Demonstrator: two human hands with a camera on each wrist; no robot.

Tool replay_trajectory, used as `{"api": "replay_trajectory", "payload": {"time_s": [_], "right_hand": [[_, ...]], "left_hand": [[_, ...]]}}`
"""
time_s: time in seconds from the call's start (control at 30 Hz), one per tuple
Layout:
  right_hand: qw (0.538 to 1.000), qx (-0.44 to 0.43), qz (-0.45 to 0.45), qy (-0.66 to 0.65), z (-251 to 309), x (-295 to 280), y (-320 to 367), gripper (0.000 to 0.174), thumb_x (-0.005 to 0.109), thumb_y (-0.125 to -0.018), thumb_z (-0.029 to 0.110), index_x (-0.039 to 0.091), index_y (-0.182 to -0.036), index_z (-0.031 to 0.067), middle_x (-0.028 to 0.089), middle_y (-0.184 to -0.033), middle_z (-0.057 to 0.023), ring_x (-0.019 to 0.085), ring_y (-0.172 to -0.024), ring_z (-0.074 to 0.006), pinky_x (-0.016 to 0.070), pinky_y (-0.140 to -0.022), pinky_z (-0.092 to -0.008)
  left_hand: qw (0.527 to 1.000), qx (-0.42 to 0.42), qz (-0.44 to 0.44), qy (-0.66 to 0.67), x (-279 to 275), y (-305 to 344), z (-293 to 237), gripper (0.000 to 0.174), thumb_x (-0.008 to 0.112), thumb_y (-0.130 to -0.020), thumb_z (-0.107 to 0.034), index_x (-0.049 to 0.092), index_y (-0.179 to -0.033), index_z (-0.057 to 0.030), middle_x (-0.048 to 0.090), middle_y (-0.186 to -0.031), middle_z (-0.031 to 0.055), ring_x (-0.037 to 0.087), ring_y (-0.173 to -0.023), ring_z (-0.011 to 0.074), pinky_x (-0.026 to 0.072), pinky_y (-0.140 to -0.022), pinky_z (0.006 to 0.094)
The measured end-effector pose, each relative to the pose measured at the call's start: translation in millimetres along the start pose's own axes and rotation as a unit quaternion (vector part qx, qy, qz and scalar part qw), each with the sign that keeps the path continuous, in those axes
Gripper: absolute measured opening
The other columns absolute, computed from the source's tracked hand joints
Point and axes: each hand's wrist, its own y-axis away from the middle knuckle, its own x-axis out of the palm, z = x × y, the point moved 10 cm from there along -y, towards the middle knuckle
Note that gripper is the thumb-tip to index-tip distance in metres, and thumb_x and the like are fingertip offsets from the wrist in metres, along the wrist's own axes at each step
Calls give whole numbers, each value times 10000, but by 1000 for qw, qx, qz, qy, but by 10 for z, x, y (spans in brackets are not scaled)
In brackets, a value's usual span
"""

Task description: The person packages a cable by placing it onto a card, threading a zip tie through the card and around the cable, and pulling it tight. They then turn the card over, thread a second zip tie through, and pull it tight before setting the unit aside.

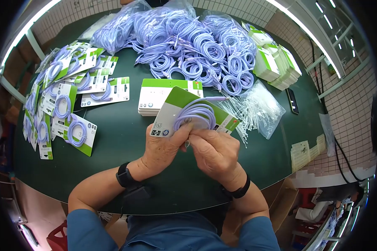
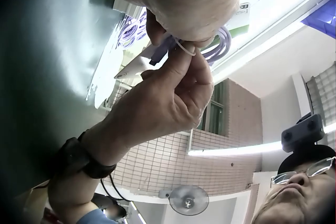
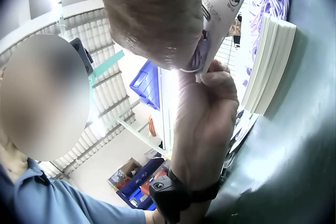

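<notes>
In the head view, my left hand (image 1: 161,146) grips a green and white packaging card (image 1: 166,109) by its lower left part. A coiled lilac cable (image 1: 199,107) lies on the card's face, its plug end sticking out at the top. My right hand (image 1: 218,152) meets the left at the card's lower edge. In the left wrist view, its thumb and finger pinch a thin white cable tie (image 2: 185,49), looped by the cable. Part of the tie is hidden behind the fingers. Just behind the held card is a stack of similar cards (image 1: 148,98).
Finished-looking cards with cables (image 1: 63,104) pile at the left. Loose coiled cables (image 1: 188,46) heap at the back, some in plastic bags. White cable ties (image 1: 255,106) spill from a bag at right. More card stacks (image 1: 268,62) and a phone (image 1: 293,101) lie beyond.
</notes>
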Motion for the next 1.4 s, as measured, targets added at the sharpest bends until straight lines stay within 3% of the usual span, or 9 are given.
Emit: {"api": "replay_trajectory", "payload": {"time_s": [0.3,0.5,0.6,0.7,0.8,0.93,1.1,1.2,1.4], "right_hand": [[997,45,13,-62,-145,37,-24,234,827,-783,-63,760,-988,25,764,-937,-110,741,-732,-272,583,-611,-353],[960,103,-239,-100,-589,-676,195,154,779,-904,-58,722,-1027,17,757,-959,-99,688,-706,-130,555,-606,-262],[881,297,-310,-198,-1164,-749,432,116,742,-992,8,704,-1101,16,723,-898,-50,575,-666,-52,500,-593,-225],[716,511,-94,-466,-1597,23,738,194,730,-1037,105,725,-1197,-5,752,-1036,-93,639,-707,-68,548,-660,-230],[592,487,84,-636,-1197,686,798,276,755,-1022,162,729,-1245,2,782,-1133,-128,772,-869,-154,630,-696,-264],[403,420,-21,-813,-862,785,942,398,777,-994,160,696,-1350,3,772,-1244,-169,803,-978,-224,673,-771,-312],[377,424,-10,-823,-922,1029,1214,478,790,-977,164,655,-1411,14,762,-1286,-178,798,-1040,-242,677,-821,-336],[475,421,4,-773,-1251,1252,1938,527,800,-972,177,627,-1445,24,748,-1331,-157,785,-1082,-237,665,-880,-344],[507,448,26,-736,-1073,948,1625,594,784,-985,150,547,-1513,18,706,-1382,-129,731,-1170,-194,636,-950,-330]], "left_hand": [[994,64,15,-88,-73,-35,-5,176,749,-1008,-127,731,-1132,-3,740,-927,27,668,-641,74,542,-518,231],[999,-12,-25,39,-60,-50,-79,227,759,-986,-81,682,-1181,6,720,-985,63,666,-648,107,526,-476,258],[998,-20,-14,53,1,-24,-121,263,759,-979,-62,659,-1212,6,714,-997,76,661,-645,120,519,-462,266],[999,-30,16,36,100,16,-145,306,759,-972,-45,635,-1247,4,712,-1005,89,654,-640,129,514,-452,272],[998,-33,41,-19,193,33,-159,511,672,-970,-113,489,-1432,4,714,-1159,171,766,-841,200,545,-424,238],[999,-28,9,17,138,75,-150,326,755,-971,-32,612,-1261,0,699,-1045,95,668,-675,140,516,-446,280],[999,-15,35,25,179,70,-162,322,756,-972,-31,610,-1257,3,699,-1038,93,672,-680,143,520,-447,281],[999,-17,34,17,177,62,-137,317,757,-975,-35,612,-1255,3,703,-1042,94,676,-686,141,518,-448,282],[998,-10,41,-56,179,81,-100,612,733,-964,-216,452,-1458,12,717,-1151,168,750,-763,181,537,-407,239]]}}
